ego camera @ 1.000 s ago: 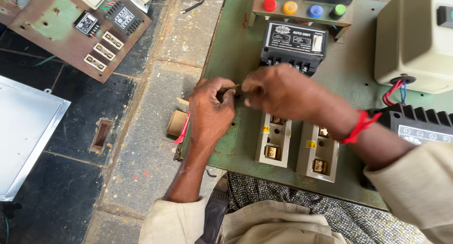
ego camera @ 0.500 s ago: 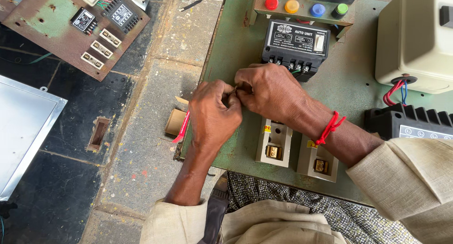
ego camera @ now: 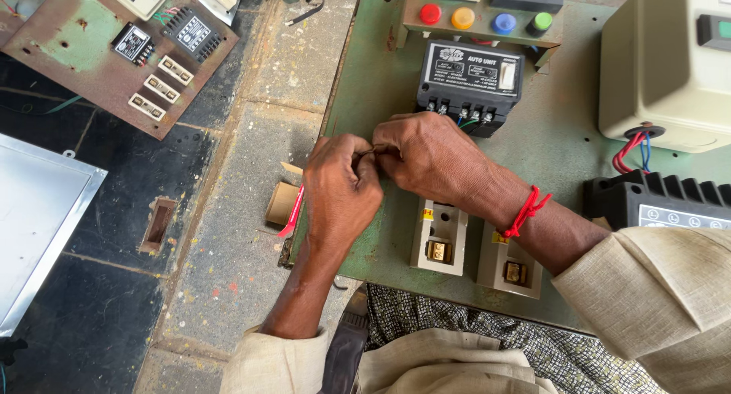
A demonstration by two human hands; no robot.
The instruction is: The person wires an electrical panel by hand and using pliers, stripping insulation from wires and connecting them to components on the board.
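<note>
My left hand (ego camera: pixel 343 188) and my right hand (ego camera: pixel 430 154) meet over the left part of a green metal panel (ego camera: pixel 381 66). Both pinch a thin dark wire (ego camera: pixel 368 150) between their fingertips. A red thread is tied on my right wrist (ego camera: pixel 525 211). Just beyond my right hand a black control unit (ego camera: pixel 472 78) with a row of screw terminals sits on the panel. Two cream fuse holders (ego camera: pixel 439 238) stand below my right wrist. Where the wire ends run is hidden by my fingers.
A row of red, orange, blue and green push buttons (ego camera: pixel 487 17) tops the panel. A cream box (ego camera: pixel 666 59) and a black finned unit (ego camera: pixel 662 200) sit at right. On the floor lie a rusty panel (ego camera: pixel 99 59), a silver sheet (ego camera: pixel 38 211), and a red-handled tool (ego camera: pixel 292 211).
Both hands stay together on the wire with only a small shift of the fingers; the camera view has moved slightly.
</note>
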